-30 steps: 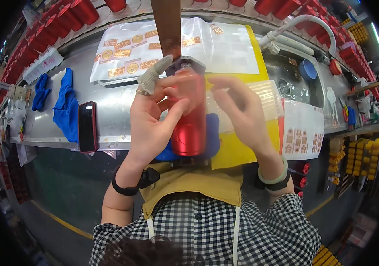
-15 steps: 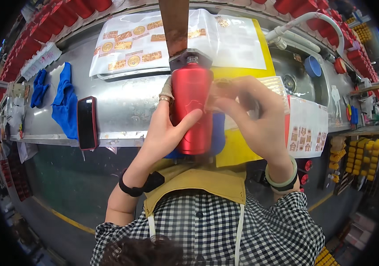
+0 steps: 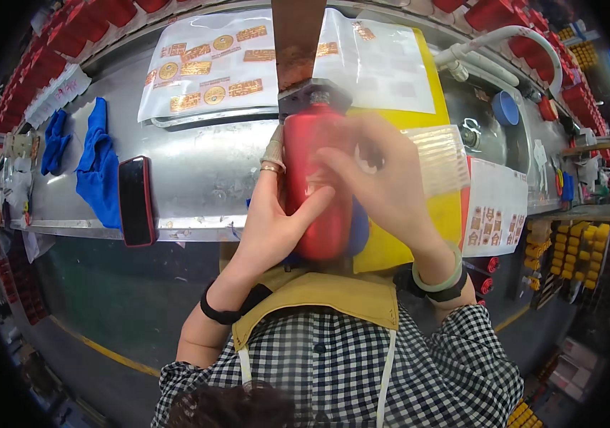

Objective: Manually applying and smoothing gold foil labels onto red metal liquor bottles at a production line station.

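Red bottle (image 3: 317, 187) gripped by left hand (image 3: 270, 227); right hand (image 3: 383, 187) presses clear sheet (image 3: 439, 158); phone (image 3: 136, 201) nearby.

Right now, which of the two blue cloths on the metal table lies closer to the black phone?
The larger blue cloth, right beside the black phone. The smaller blue cloth lies farther left, near the table's end.

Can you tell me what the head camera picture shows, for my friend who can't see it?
A person's left hand grips a red metal bottle while the right hand presses a clear sticker sheet against it. Behind is a metal workbench with a black phone, blue cloths and sheets of gold stickers.
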